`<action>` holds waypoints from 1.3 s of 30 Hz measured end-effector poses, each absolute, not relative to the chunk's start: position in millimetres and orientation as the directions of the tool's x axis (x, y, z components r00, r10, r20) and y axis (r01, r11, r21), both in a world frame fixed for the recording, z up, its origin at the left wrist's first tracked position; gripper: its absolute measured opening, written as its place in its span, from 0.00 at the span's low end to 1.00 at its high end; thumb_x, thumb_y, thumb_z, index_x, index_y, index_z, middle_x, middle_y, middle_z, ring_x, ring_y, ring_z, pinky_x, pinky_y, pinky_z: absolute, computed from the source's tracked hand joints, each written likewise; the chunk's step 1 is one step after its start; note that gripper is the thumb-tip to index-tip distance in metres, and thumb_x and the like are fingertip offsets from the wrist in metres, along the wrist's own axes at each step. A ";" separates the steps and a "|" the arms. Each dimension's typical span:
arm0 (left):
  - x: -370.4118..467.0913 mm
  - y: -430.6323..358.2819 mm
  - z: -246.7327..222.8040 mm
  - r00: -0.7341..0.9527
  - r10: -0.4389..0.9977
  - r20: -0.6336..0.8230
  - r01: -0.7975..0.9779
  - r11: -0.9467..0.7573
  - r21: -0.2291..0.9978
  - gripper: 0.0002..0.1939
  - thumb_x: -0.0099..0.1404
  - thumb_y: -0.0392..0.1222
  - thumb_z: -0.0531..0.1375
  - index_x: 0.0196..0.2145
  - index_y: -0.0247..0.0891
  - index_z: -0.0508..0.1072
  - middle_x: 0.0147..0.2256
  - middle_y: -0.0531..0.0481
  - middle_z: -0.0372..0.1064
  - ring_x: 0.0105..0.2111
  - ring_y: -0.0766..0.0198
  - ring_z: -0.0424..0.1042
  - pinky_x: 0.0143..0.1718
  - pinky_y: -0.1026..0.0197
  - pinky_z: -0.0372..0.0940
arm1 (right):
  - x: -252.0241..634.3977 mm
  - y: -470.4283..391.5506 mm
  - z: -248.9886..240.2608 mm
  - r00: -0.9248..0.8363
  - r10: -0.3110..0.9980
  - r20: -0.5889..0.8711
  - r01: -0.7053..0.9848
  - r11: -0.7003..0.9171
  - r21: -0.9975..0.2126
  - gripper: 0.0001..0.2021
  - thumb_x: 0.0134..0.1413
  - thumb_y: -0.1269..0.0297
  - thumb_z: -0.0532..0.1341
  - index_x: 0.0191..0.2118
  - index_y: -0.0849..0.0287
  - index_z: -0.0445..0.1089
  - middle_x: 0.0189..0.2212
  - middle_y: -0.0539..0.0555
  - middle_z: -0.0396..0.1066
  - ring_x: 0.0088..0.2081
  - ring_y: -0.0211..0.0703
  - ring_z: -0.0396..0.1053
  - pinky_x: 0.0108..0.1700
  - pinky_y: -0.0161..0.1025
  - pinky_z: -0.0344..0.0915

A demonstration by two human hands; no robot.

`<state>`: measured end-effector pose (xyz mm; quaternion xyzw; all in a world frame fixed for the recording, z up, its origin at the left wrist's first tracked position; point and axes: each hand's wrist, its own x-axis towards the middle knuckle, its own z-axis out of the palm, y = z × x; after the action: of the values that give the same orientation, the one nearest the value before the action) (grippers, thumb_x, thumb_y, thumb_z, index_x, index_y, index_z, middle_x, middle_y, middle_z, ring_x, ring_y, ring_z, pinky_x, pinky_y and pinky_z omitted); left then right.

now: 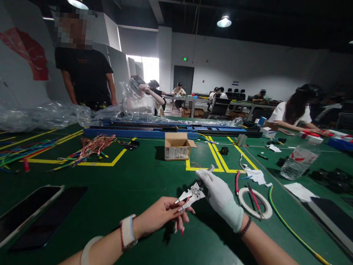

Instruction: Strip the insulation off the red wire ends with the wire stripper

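My right hand [222, 197], in a white glove, is closed round the handles of a silver wire stripper [193, 195] above the green table. The tool's jaws point left, toward my bare left hand [168, 215]. The fingers of my left hand are at the jaw tips, some of them spread below, and whether they pinch anything small is hidden. To the right of the glove lie a white tape roll [255, 203] with a red piece across it and a yellow-green cable [291, 233]. Beyond my hands stands an open cardboard box [177, 147].
Two phones [15, 217] lie at the left front, with bundled wires [8, 154] behind them. Copper strands [97, 145] and blue rails [139, 132] are farther back. A water bottle [300, 161] stands at the right. A person [83, 75] stands at the back left; others sit at tables.
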<state>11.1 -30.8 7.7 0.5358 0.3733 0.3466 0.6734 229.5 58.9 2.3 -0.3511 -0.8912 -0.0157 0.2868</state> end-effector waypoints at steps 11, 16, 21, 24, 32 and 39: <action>12.3 -32.5 10.9 0.418 0.905 -0.076 -0.032 0.098 0.995 0.17 0.58 0.49 0.65 0.37 0.30 0.78 0.32 0.42 0.77 0.32 0.60 0.77 0.35 0.60 0.68 | 228.1 43.9 15.9 -0.536 0.722 0.438 0.725 0.659 -0.200 0.30 0.46 0.80 0.56 0.58 0.58 0.60 0.56 0.60 0.64 0.50 0.48 0.69 0.49 0.41 0.68; 14.3 -32.7 10.5 0.417 0.905 -0.086 -0.025 0.106 0.994 0.18 0.55 0.50 0.66 0.35 0.31 0.79 0.30 0.44 0.77 0.31 0.60 0.76 0.35 0.60 0.68 | 228.7 48.4 12.0 -0.524 0.620 0.584 0.648 0.735 -0.199 0.35 0.46 0.81 0.53 0.62 0.54 0.54 0.60 0.60 0.58 0.58 0.48 0.61 0.57 0.46 0.62; 15.0 -32.4 8.8 0.405 0.910 -0.093 -0.052 0.125 0.991 0.18 0.54 0.50 0.68 0.34 0.30 0.78 0.30 0.45 0.76 0.30 0.60 0.76 0.34 0.60 0.69 | 229.3 53.1 5.6 -0.510 0.590 0.626 0.612 0.760 -0.217 0.37 0.44 0.81 0.52 0.63 0.55 0.52 0.61 0.61 0.56 0.61 0.47 0.57 0.59 0.48 0.59; 15.0 -32.0 7.6 0.399 0.912 -0.094 -0.072 0.134 0.988 0.18 0.54 0.50 0.67 0.34 0.30 0.77 0.29 0.45 0.76 0.30 0.60 0.76 0.33 0.60 0.69 | 227.9 54.1 2.2 -0.497 0.620 0.607 0.619 0.743 -0.253 0.37 0.44 0.82 0.51 0.62 0.55 0.53 0.61 0.60 0.56 0.60 0.46 0.58 0.59 0.47 0.60; 14.1 -29.0 6.4 0.374 0.922 -0.100 -0.086 0.141 0.986 0.19 0.55 0.51 0.67 0.35 0.30 0.76 0.30 0.45 0.76 0.31 0.60 0.77 0.34 0.61 0.69 | 223.7 54.8 -7.0 -0.480 0.684 0.549 0.646 0.699 -0.306 0.40 0.43 0.82 0.53 0.64 0.53 0.46 0.62 0.61 0.53 0.60 0.48 0.59 0.57 0.47 0.62; 15.0 -27.5 6.1 0.352 0.930 -0.106 -0.069 0.138 0.988 0.19 0.55 0.51 0.67 0.35 0.30 0.75 0.31 0.43 0.76 0.30 0.59 0.77 0.33 0.59 0.69 | 220.9 53.2 -7.6 -0.519 0.691 0.503 0.639 0.704 -0.310 0.42 0.42 0.83 0.51 0.65 0.54 0.44 0.61 0.60 0.52 0.59 0.47 0.59 0.56 0.45 0.63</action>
<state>15.0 -27.5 6.1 0.5244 0.4103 0.3947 0.6332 220.9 53.2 -7.6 -0.3821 -0.8703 0.0428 0.3077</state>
